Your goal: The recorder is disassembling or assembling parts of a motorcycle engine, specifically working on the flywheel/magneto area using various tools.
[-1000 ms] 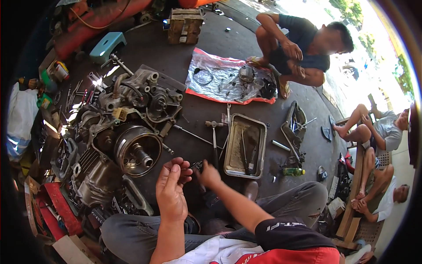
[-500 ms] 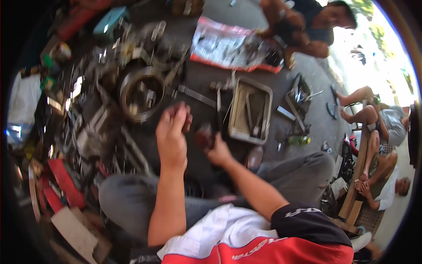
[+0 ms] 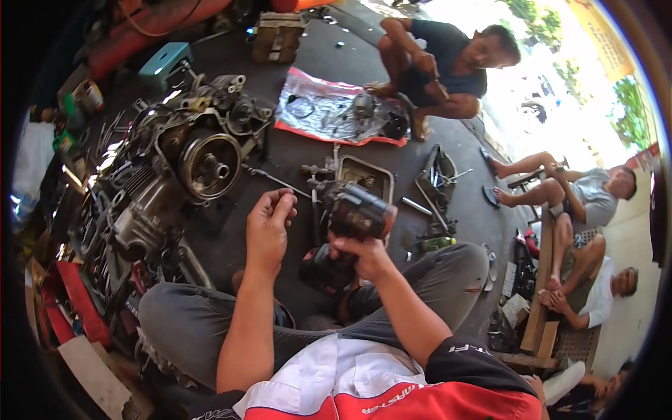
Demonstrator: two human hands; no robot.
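My right hand (image 3: 365, 257) grips a dark cordless impact wrench (image 3: 358, 210) by its handle, with its nose pointing left and its battery (image 3: 325, 271) low beside my lap. My left hand (image 3: 269, 227) is raised to the left of the tool, apart from it, its fingers curled in and the thumb pressed against them. Whether something small is pinched there does not show. Beyond my left hand stands a greasy engine (image 3: 150, 210) with a round metal flywheel (image 3: 210, 166) facing me. A long thin metal bar (image 3: 280, 180) lies on the floor behind my left fingertips.
A metal tray (image 3: 374, 168) sits behind the impact wrench, partly covered by it. Farther off, a person (image 3: 448, 66) squats by a silver sheet with red edges (image 3: 322, 105) bearing parts. Tools fill a dark holder (image 3: 437, 178) at right. Two people sit on a bench (image 3: 542, 308).
The impact wrench, low and blurred before, is now lifted and turned broadside in my right hand. My left hand stays raised with its fingers curled. The whole view has shifted and sharpened.
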